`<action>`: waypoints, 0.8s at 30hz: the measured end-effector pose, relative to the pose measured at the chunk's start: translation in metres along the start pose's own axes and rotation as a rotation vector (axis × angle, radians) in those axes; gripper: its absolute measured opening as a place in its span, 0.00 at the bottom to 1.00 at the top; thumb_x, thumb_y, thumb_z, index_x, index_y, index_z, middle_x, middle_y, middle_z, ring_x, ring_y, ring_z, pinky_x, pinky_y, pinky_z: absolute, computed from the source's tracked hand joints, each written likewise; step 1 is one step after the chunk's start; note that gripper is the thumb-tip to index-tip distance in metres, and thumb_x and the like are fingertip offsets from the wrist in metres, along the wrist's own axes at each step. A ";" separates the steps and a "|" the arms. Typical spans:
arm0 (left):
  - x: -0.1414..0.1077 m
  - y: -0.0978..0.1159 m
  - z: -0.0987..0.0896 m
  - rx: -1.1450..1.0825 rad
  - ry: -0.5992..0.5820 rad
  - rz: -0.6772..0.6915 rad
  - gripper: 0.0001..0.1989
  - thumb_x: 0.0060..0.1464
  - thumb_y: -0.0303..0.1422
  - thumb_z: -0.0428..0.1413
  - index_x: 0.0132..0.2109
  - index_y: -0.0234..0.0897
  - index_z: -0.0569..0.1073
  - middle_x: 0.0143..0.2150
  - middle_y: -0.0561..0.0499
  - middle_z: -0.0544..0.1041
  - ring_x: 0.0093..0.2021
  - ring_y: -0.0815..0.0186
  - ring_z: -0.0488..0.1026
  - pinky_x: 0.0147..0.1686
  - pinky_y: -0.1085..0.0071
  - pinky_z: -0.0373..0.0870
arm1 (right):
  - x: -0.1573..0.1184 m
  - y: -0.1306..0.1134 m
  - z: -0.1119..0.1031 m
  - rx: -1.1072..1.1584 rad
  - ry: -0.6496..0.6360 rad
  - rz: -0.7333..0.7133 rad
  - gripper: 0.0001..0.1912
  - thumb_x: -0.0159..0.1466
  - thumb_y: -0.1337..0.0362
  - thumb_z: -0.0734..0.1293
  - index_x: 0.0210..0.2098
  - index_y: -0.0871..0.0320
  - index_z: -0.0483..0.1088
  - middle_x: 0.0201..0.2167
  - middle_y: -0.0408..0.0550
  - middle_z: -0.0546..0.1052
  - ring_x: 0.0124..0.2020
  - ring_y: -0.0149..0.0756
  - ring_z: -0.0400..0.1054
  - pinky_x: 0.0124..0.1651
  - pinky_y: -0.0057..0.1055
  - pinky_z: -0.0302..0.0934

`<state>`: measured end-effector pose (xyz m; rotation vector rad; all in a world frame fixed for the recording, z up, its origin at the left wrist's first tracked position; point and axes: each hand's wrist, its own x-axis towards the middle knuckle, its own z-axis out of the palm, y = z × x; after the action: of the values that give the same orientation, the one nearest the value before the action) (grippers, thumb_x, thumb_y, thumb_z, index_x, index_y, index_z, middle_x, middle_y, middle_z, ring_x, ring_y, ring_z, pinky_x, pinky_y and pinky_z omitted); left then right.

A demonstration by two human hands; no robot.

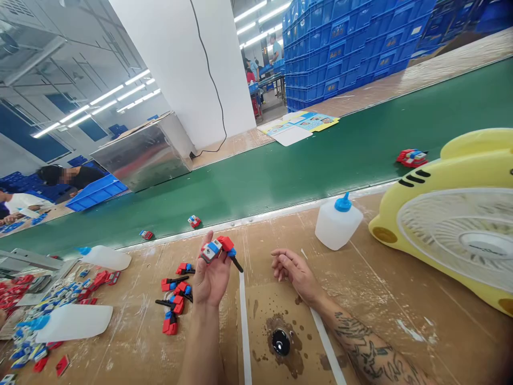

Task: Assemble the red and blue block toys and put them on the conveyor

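My left hand (212,280) is raised above the bench, palm up, closed round a toy robot assembly (214,248). The assembly has white, blue and red parts, and a black rod sticks out at its right. My right hand (294,272) hovers over the bench further right, fingers loosely bent and a little apart, with nothing visible in it. Left of my left hand lie several red-and-blue toy arms (176,305) with black rods. Between my forearms, a black round cup (280,342) sits in a wet stain on the cardboard.
A green conveyor belt (256,182) crosses ahead, carrying a few toy assemblies (194,221). A white bottle (339,222) and a yellow fan (444,214) stand at right. More bottles (76,322) and piled toy parts (60,299) lie left. Blue crates (328,53) stack behind. Co-workers sit far left.
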<state>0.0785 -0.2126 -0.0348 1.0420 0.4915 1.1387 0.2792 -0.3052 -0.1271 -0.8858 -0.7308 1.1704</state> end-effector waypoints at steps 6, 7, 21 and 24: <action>-0.008 0.000 0.001 -0.139 0.023 -0.063 0.26 0.56 0.58 0.52 0.55 0.53 0.75 0.51 0.49 0.80 0.53 0.58 0.72 0.61 0.51 0.59 | 0.000 0.001 -0.002 -0.001 -0.020 0.011 0.21 0.66 0.46 0.66 0.45 0.58 0.71 0.31 0.47 0.73 0.27 0.33 0.68 0.27 0.28 0.59; -0.009 0.001 0.003 -0.146 0.027 -0.068 0.26 0.57 0.58 0.51 0.55 0.53 0.76 0.51 0.48 0.79 0.53 0.58 0.72 0.62 0.50 0.58 | -0.001 0.001 -0.002 0.003 -0.021 0.013 0.21 0.66 0.46 0.67 0.45 0.58 0.71 0.31 0.47 0.73 0.27 0.33 0.68 0.27 0.28 0.59; -0.016 0.012 0.033 1.008 -0.360 0.333 0.27 0.47 0.29 0.68 0.54 0.44 0.69 0.51 0.46 0.72 0.52 0.57 0.68 0.52 0.59 0.65 | -0.002 -0.001 -0.003 0.024 -0.004 0.023 0.20 0.66 0.46 0.67 0.44 0.56 0.73 0.29 0.45 0.74 0.24 0.31 0.68 0.25 0.25 0.58; -0.011 0.014 0.038 1.233 -0.461 0.387 0.24 0.48 0.27 0.65 0.51 0.41 0.67 0.48 0.46 0.71 0.48 0.57 0.66 0.48 0.60 0.65 | -0.002 0.000 -0.002 0.033 -0.003 0.024 0.20 0.65 0.46 0.68 0.44 0.56 0.73 0.28 0.44 0.74 0.24 0.30 0.68 0.24 0.25 0.58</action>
<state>0.0964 -0.2379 -0.0067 2.4855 0.6349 0.8084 0.2803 -0.3076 -0.1278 -0.8676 -0.7024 1.2021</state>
